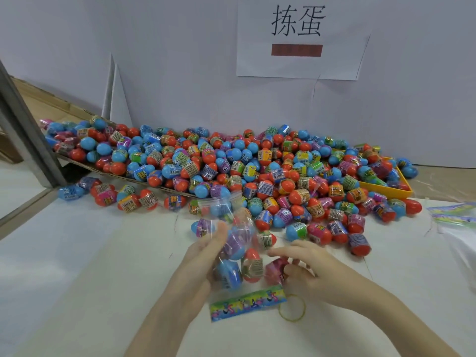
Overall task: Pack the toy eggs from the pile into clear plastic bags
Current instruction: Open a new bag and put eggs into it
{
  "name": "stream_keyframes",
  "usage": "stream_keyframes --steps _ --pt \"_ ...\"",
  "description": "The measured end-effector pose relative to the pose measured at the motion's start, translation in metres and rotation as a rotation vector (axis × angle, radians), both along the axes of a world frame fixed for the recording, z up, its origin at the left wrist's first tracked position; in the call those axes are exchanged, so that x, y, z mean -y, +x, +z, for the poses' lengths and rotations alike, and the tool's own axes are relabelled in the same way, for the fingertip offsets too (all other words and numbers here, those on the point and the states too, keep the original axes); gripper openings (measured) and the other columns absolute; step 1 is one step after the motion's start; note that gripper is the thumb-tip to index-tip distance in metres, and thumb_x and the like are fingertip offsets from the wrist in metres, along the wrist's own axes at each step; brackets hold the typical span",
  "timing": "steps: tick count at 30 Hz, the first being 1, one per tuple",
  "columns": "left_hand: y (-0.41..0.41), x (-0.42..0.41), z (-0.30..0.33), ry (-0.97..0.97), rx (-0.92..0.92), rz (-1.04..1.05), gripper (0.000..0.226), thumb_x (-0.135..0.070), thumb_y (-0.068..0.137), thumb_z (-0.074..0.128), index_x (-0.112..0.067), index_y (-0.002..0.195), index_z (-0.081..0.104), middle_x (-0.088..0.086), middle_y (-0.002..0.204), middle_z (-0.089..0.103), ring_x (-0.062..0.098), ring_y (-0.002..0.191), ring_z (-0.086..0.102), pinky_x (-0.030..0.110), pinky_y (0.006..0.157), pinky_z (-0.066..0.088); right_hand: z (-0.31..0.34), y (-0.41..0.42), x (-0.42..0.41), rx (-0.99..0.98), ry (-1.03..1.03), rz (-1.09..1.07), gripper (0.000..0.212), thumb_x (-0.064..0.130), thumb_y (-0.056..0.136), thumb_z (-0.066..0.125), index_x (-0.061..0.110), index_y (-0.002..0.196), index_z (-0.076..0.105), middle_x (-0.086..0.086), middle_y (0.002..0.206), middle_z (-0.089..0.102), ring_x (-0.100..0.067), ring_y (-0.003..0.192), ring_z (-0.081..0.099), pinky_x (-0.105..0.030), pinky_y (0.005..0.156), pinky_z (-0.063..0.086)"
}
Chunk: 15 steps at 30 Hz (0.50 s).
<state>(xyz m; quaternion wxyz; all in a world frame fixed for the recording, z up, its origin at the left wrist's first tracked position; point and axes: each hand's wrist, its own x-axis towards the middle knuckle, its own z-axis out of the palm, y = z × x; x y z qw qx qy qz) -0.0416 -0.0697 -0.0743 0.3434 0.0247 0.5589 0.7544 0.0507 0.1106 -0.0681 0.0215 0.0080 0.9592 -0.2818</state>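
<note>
A big pile of blue and red toy eggs [231, 166] with printed wrappers spreads across the white table against the back wall. In front of it I hold a clear plastic bag [233, 228] with a colourful printed strip [247, 304] at its near end; several eggs sit inside it. My left hand [206, 253] grips the bag's left side. My right hand [301, 266] pinches a pink-wrapped egg [275, 270] at the bag's right side.
A yellow rubber band [292, 309] lies on the table under my right wrist. A yellow tray [386, 190] sits at the pile's right end, a cardboard sheet [77, 161] under its left. More bags [453, 215] lie at the far right. A paper sign [298, 37] hangs on the wall.
</note>
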Motion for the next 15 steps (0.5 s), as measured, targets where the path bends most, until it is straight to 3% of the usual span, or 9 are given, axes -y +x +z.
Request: stream_keyframes --steps 2,4,6,8,10,13,15 --pt "0.003 -0.001 0.001 -0.01 -0.068 0.0 0.072 -0.039 0.047 0.074 -0.011 0.113 0.063 0.001 0.085 0.074 0.011 0.071 0.07 0.019 0.054 0.052 0.004 0.002 -0.006 0.019 -0.043 -0.049 0.036 0.008 0.095 0.045 0.032 0.12 0.052 0.011 0.1 0.043 0.001 0.089 0.041 -0.004 0.076 0.032" --pt "0.007 -0.003 0.002 -0.038 -0.131 0.004 0.083 -0.032 0.039 0.08 -0.016 0.117 0.06 0.001 0.098 0.072 0.013 0.087 0.069 0.015 0.061 0.052 0.013 0.003 -0.013 -0.061 -0.14 -0.173 0.032 0.007 0.095 0.043 0.035 0.105 0.054 0.007 0.101 0.047 0.001 0.086 0.045 -0.006 0.074 0.035" --pt "0.008 -0.006 0.004 -0.072 -0.197 -0.008 0.082 -0.031 0.034 0.081 -0.024 0.113 0.059 -0.003 0.102 0.07 0.011 0.095 0.066 0.015 0.068 0.051 0.027 0.005 -0.018 -0.168 -0.387 -0.317 0.032 0.006 0.096 0.042 0.035 0.096 0.056 0.003 0.099 0.053 -0.005 0.083 0.053 -0.008 0.068 0.041" --pt "0.01 -0.007 0.004 -0.082 -0.236 -0.057 0.07 -0.03 0.032 0.08 -0.028 0.1 0.061 -0.014 0.087 0.073 0.002 0.084 0.067 0.012 0.062 0.05 0.038 0.006 -0.018 -0.211 -0.65 -0.405 0.028 0.011 0.096 0.041 0.034 0.098 0.058 -0.001 0.095 0.061 -0.002 0.075 0.059 -0.01 0.061 0.046" --pt "0.014 -0.01 0.007 -0.119 -0.288 -0.082 0.062 -0.028 0.032 0.08 -0.03 0.092 0.061 -0.022 0.076 0.071 -0.004 0.075 0.066 0.009 0.056 0.049 0.045 0.006 -0.013 -0.2 -0.728 -0.371 0.024 0.017 0.096 0.042 0.035 0.1 0.059 0.006 0.092 0.066 0.0 0.072 0.061 -0.017 0.066 0.049" --pt "0.017 -0.016 0.006 -0.179 -0.364 0.011 0.055 -0.016 0.047 0.085 -0.028 0.096 0.064 -0.014 0.087 0.071 0.004 0.083 0.065 0.014 0.066 0.052 0.052 0.004 -0.003 -0.236 -0.739 -0.189 0.025 0.011 0.094 0.048 0.027 0.111 0.057 0.009 0.107 0.063 -0.001 0.09 0.06 -0.024 0.081 0.048" --pt "0.02 -0.02 0.004 -0.181 -0.427 0.064 0.041 -0.007 0.058 0.083 -0.027 0.089 0.066 -0.013 0.083 0.069 0.004 0.077 0.065 0.014 0.064 0.053 0.059 0.003 0.004 -0.267 -0.718 -0.099 0.028 0.006 0.092 0.05 0.018 0.117 0.056 0.009 0.112 0.06 -0.001 0.1 0.057 -0.024 0.088 0.047"
